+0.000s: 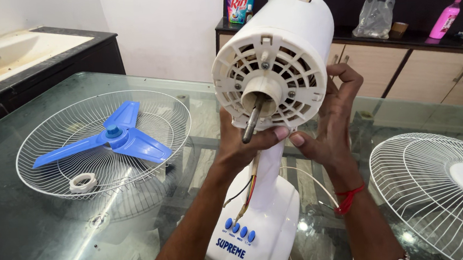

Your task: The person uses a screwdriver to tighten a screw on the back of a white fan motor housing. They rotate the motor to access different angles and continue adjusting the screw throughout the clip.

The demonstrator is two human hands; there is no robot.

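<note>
Between both hands, motor housing shaft points camera-ward (tilted downward).

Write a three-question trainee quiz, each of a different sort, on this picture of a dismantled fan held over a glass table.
1. True or false: the blue blade is mounted on the motor shaft.
2. Which hand touches the shaft's lower end? A) left hand B) right hand C) neither
3. Fill in: the white nut lies inside the ____, near its front edge.

Key
1. False: the blade lies in the left grille on the table, and the shaft is bare.
2. A: the left thumb lies just under the shaft, while the right hand holds the motor housing from the side.
3. Left grille; another grille lies at the right.
</note>
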